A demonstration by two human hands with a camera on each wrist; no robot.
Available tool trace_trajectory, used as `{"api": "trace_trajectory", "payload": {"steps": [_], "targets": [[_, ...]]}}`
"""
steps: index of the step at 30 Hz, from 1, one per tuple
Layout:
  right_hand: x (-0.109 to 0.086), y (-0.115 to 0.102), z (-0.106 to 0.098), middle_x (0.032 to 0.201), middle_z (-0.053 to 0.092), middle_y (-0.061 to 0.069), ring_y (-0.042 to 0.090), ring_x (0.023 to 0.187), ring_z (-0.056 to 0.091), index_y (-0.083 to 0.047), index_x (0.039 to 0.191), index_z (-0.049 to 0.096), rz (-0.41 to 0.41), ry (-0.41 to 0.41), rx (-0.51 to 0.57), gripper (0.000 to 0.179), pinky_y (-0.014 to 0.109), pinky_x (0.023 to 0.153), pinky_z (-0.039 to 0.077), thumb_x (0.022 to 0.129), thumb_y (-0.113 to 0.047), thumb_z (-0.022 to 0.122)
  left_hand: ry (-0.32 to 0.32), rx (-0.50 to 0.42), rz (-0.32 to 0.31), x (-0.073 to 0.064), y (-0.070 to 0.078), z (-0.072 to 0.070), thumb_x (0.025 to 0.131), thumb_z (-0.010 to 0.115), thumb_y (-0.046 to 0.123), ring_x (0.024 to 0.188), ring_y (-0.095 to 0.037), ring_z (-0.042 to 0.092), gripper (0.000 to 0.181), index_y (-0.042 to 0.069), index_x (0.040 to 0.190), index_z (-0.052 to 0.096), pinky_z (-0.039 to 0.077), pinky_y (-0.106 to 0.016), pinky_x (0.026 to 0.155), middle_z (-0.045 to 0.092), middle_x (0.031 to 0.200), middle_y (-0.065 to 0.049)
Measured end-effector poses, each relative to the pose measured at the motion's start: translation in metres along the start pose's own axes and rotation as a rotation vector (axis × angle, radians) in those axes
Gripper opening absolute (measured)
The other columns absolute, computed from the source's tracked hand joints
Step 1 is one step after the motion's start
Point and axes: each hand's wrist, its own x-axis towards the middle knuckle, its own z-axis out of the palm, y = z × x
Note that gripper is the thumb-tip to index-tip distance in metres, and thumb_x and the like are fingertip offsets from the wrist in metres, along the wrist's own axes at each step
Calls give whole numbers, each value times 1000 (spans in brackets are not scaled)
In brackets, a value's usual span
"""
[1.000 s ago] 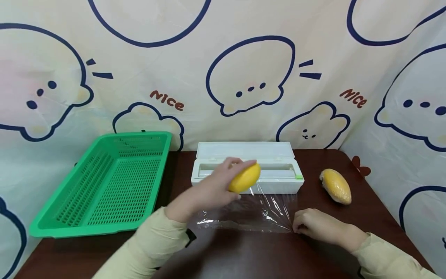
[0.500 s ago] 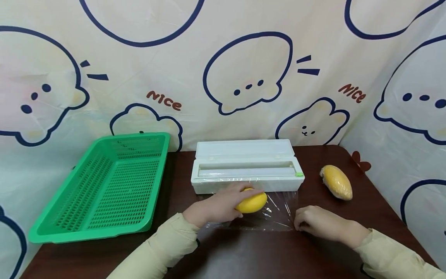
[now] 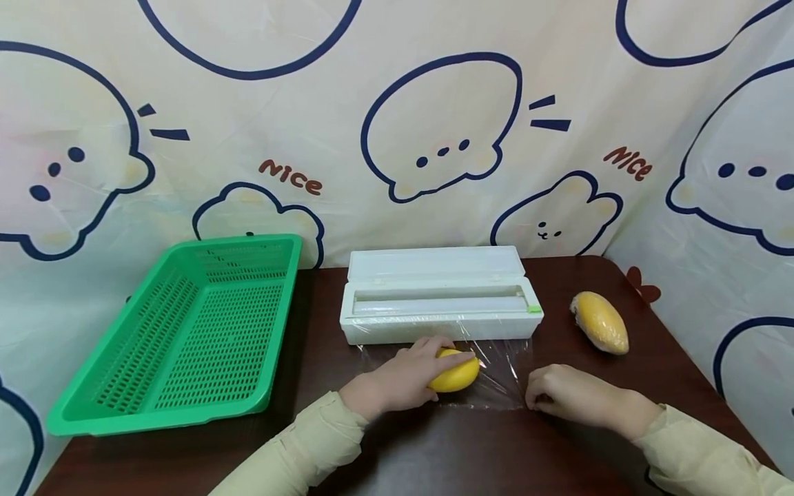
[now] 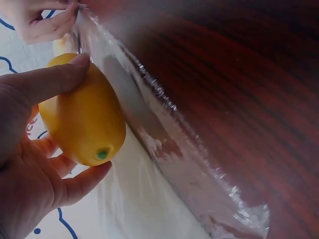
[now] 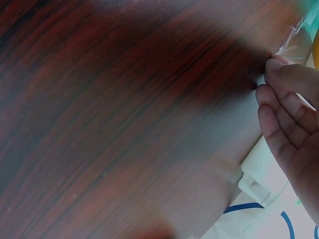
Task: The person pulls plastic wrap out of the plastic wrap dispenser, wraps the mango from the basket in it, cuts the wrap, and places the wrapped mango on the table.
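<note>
My left hand (image 3: 403,379) grips a smooth yellow, lemon-like fruit (image 3: 457,375), its thumb and fingers around it. A small green spot marks the end of the fruit (image 4: 84,114) in the left wrist view. Beneath it, clear plastic wrap (image 3: 496,396) stretches out from a white dispenser box (image 3: 443,329); whether the fruit touches the film I cannot tell. At the film's near right corner, my right hand (image 3: 573,396) pinches the edge between thumb and fingers. The roll (image 3: 434,306) lies inside the box, whose lid (image 3: 434,265) stands raised.
A green perforated basket (image 3: 217,344) stands on the left of the dark wooden table (image 3: 484,455). To the right lies another yellow fruit (image 3: 600,322), wrapped in film. A cartoon-printed cloth (image 3: 335,138) hangs close behind.
My left hand has brought the yellow fruit down and toward me, from in front of the box to over the film. The right hand stays at the corner.
</note>
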Motion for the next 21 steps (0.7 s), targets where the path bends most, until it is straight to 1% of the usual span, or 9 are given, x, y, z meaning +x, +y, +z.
{"api": "trace_trajectory", "payload": {"steps": [2, 6, 11, 14, 18, 21], "targets": [[0, -1, 0, 87, 63, -15, -4, 80, 57, -19, 86, 74, 17, -10, 1, 25, 19, 66, 52, 84, 6, 78, 2, 41, 3, 0, 0, 2, 83, 84, 6, 135, -25, 42, 87, 30, 156, 44, 48, -42, 91, 45, 147, -6], [1, -1, 0, 86, 63, -15, -4, 78, 55, -19, 85, 73, 45, -29, 17, 26, 20, 65, 51, 84, 7, 77, -1, 92, 8, 1, 1, 7, 83, 85, 11, 133, -25, 42, 86, 30, 156, 44, 45, -41, 91, 48, 145, -4], [1, -3, -1, 86, 62, -16, -4, 77, 54, -19, 85, 73, 46, -34, 2, 27, 19, 65, 50, 84, 7, 77, -19, 116, 3, 5, 0, 7, 85, 85, 15, 133, -26, 43, 86, 30, 157, 41, 47, -41, 90, 48, 146, -5], [2, -3, -3, 86, 62, -16, -4, 77, 54, -20, 85, 73, 43, -28, -13, 27, 19, 64, 50, 83, 7, 77, -12, 106, -5, 8, -1, 4, 84, 86, 15, 133, -25, 44, 84, 27, 155, 42, 48, -41, 89, 51, 145, -3], [2, -3, -4, 85, 63, -12, -4, 76, 53, -19, 84, 72, 38, -33, -15, 28, 19, 64, 49, 82, 8, 77, -6, 48, -15, 10, -4, 3, 83, 86, 14, 133, -24, 45, 77, 22, 149, 46, 47, -41, 87, 52, 144, 0], [2, -3, -3, 84, 63, -10, -4, 76, 52, -18, 84, 72, 38, -36, -18, 28, 19, 64, 49, 81, 9, 77, -1, 19, -11, 10, -5, 2, 82, 87, 12, 132, -23, 46, 75, 20, 146, 49, 48, -42, 87, 51, 143, 0]]}}
